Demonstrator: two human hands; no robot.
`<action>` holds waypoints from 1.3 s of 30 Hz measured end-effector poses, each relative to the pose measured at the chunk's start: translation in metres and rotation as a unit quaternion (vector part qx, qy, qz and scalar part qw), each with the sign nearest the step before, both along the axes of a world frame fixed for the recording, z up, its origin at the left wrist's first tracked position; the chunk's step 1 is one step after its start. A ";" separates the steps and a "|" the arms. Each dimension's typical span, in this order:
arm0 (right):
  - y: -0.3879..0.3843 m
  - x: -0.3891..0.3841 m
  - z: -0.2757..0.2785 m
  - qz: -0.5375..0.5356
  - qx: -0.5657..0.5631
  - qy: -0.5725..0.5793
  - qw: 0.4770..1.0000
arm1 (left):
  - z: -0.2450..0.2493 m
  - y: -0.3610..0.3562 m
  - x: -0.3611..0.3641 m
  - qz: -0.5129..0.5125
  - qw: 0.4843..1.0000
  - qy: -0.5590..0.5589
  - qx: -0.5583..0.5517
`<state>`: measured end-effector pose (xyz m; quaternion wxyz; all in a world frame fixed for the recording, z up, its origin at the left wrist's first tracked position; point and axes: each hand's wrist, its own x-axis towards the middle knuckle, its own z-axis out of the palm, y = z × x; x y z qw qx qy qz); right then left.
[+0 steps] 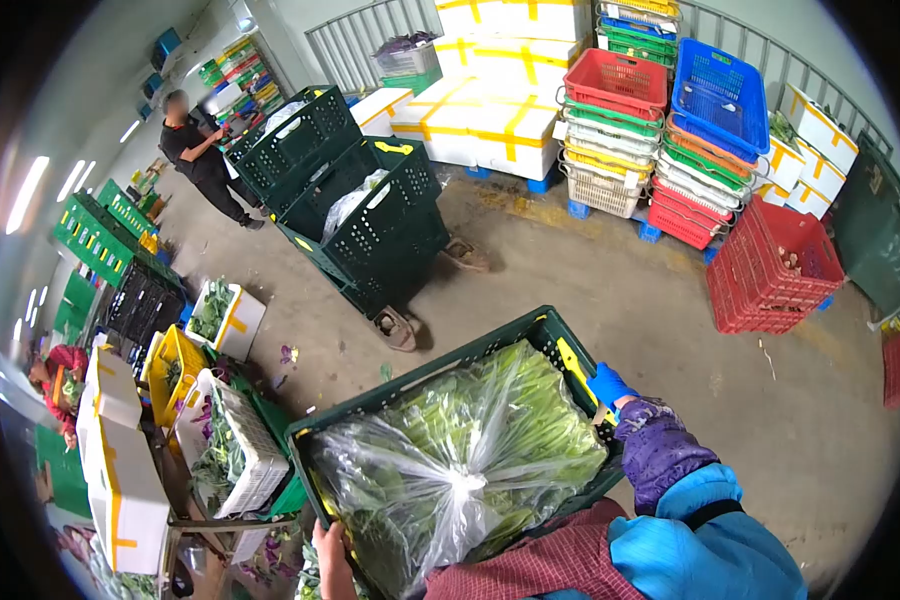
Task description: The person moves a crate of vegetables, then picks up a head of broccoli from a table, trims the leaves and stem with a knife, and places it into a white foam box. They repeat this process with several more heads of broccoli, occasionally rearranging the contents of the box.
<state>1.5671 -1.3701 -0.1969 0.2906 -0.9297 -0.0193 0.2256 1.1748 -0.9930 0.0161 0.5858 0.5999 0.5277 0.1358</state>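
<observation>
A dark green plastic crate [420,376] is tilted in front of my body. In it lies a clear plastic bag [465,485], gathered at the middle and full of long green leafy vegetables [515,400]. My right hand [608,388], in a blue glove, grips the crate's right end beside a yellow handle strip [573,365]. My bare left hand [332,558] is closed on the crate's near left edge, with its fingers partly hidden.
A stack of dark green crates [385,235] stands ahead, with a person [195,150] behind it. Foam boxes [510,130], coloured baskets [615,85] and red crates [770,275] line the far and right sides. At left, a cart holds white boxes [125,490] and a vegetable basket [255,465].
</observation>
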 end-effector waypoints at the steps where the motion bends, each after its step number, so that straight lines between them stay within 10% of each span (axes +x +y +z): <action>1: -0.004 0.009 0.000 -0.018 0.005 -0.012 1.000 | 0.009 -0.003 0.021 0.011 1.000 0.001 0.003; 26: -0.025 0.369 0.037 -0.112 -0.076 -0.040 0.990 | -0.053 0.074 0.439 -0.073 0.993 -0.029 -0.090; 39: 0.068 0.631 -0.063 -0.051 0.011 -0.090 0.995 | -0.014 0.118 0.626 -0.042 0.998 -0.035 0.011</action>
